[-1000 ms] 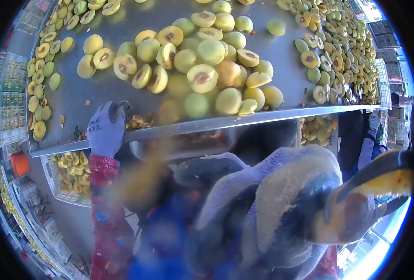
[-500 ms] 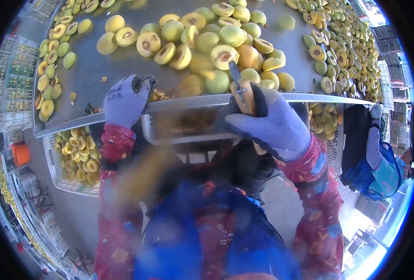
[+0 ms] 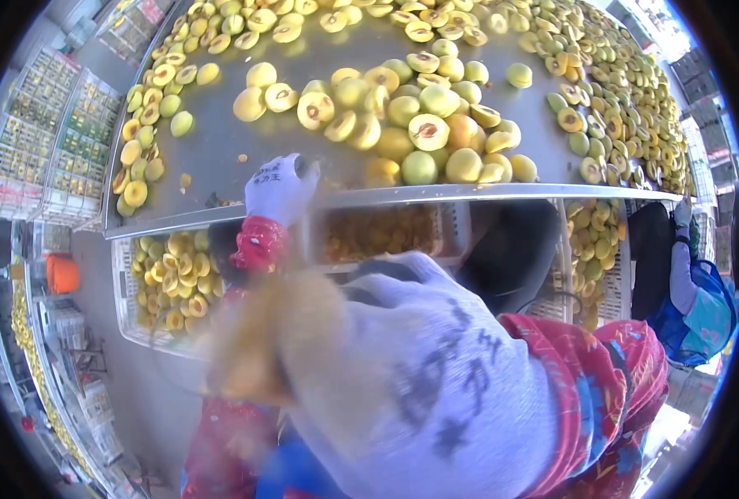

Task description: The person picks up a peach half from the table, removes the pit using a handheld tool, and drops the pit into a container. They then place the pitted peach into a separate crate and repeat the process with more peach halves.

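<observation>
My left hand [image 3: 280, 190], in a white-and-dark glove, rests at the near edge of the metal table [image 3: 220, 158]; its fingertips are blurred, and what they hold, if anything, I cannot make out. My gloved right hand [image 3: 428, 358] is large and close to the camera, back of the hand up, its fingers curled and smeared at the left. A blurred tan shape is at those fingers; I cannot tell what it is. Halved and whole yellow-green fruits [image 3: 428, 131] lie in a heap on the table beyond both hands.
Below the table edge stand a crate of fruit [image 3: 128, 291] at the left, a crate of brownish pieces [image 3: 461, 229] in the middle, and more fruit [image 3: 594, 241] at the right. A co-worker [image 3: 702, 308] is at the far right. An orange container [image 3: 62, 274] is at the left.
My right hand, which held a knife-like tool with a wooden handle at the table edge, has come up close to the camera. The view has shifted, so table and fruits appear further right.
</observation>
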`<state>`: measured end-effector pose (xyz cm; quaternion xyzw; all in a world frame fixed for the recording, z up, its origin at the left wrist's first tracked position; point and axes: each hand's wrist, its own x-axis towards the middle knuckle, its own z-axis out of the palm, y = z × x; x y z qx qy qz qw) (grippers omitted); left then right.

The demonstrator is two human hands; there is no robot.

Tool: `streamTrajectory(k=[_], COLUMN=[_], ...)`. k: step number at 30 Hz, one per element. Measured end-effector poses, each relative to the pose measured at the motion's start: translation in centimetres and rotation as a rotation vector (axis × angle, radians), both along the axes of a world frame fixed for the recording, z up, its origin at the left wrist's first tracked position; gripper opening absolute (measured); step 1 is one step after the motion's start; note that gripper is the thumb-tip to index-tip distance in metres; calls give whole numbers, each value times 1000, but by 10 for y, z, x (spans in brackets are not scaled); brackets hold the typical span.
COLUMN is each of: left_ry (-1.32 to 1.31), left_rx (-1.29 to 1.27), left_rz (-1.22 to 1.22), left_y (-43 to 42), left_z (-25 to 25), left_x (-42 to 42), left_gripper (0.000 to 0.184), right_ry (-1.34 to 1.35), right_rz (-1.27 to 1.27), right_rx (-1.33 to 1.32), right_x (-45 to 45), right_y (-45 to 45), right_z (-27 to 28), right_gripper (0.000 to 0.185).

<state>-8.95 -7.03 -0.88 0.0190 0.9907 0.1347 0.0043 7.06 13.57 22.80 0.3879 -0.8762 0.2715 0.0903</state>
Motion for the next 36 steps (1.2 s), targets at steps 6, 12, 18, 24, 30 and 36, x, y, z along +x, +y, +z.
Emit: streamTrajectory(k=[6, 12, 18, 24, 30, 36], left_ry=[-115, -54, -63, -165, 116, 473], left_rx=[61, -9, 51, 327, 467, 524], left_rz=[-109, -337, -600, -351, -480, -533], left_y=[6, -7, 16, 36, 56, 118], left_z=[21, -30, 6, 52, 69, 88], left_x=[0, -17, -4, 16, 55, 111], left_gripper=[40, 36, 38, 48, 40, 38], right_ry=[118, 203, 186, -238, -579, -940], right_rz=[-51, -105, -163, -284, -559, -439], right_rx=[7, -4, 115, 191, -33, -581], right_x=[5, 20, 33, 15, -9, -20], right_y=[-9, -22, -1, 60, 96, 75], right_z=[-3, 3, 3, -78, -168, -172], right_gripper=[34, 32, 24, 19, 33, 36])
